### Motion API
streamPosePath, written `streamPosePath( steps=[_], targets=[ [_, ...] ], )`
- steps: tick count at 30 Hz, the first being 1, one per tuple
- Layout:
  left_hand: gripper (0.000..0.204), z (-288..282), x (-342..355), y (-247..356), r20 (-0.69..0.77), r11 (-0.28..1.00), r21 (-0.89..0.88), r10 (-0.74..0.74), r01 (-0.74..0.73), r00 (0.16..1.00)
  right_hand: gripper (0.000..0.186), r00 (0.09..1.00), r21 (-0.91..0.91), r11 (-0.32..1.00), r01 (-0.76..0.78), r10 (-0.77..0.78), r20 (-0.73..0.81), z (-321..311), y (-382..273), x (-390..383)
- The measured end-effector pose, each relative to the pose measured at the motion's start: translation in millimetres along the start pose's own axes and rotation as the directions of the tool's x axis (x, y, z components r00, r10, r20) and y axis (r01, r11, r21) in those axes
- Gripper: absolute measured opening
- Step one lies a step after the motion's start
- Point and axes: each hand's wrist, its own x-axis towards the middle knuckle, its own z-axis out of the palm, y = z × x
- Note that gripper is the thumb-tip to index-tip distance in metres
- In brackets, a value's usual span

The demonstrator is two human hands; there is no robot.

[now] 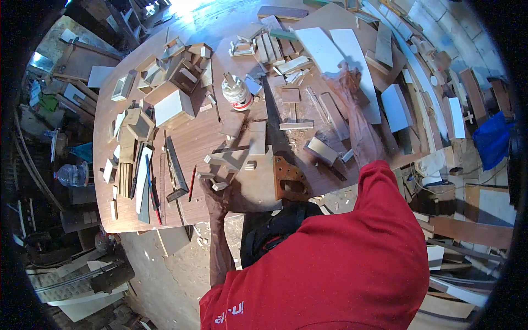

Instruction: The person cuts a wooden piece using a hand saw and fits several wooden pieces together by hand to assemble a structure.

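At the left of the frame, a small open wooden frame (pixel 124 86) and a box with a white face (pixel 174 108) stood on the table (pixel 122 206), their sides seemingly joined, so some construction looked to be done. A red pencil (pixel 192 183) lay to the right of the loose strips at lower left. Just right of it, near the table's front edge, the left hand (pixel 216 202) had its fingers curled around the lower end of a small wooden assembly (pixel 235 158), the piece in work at the lower centre; its boards met at angles, and it appeared only partly built, though whether they were fixed could not be told. A white bottle (pixel 237 93) stood upright above it, and a handsaw's wooden handle (pixel 282 169) lay to its right. Loose wooden strips (pixel 265 49) at upper centre seemed to remain unjoined. At upper right, the right hand (pixel 346 87) reached over a white panel (pixel 320 49), its fingers partly bent; whether they gripped anything could not be told.
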Motion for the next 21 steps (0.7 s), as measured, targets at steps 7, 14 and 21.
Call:
streamPosePath(
  steps=[7,14,21],
  targets=[
    [0.084,-3,12,24,0.06,0.991,-0.052,-0.124,0.127,0.99,0.072,0.977,-0.146,0.989,-0.006,-0.025,-0.211,-16,44,4],
    [0.083,2,13,28,0.055,0.985,0.023,-0.173,0.172,0.983,0.075,0.986,-0.139,0.987,-0.082,0.06,-0.156,-16,60,-21],
    [0.078,0,4,18,0.034,0.982,0.053,-0.183,0.181,0.983,0.089,0.959,-0.126,0.955,-0.267,0.252,-0.126,-10,48,-29]
  ],
)
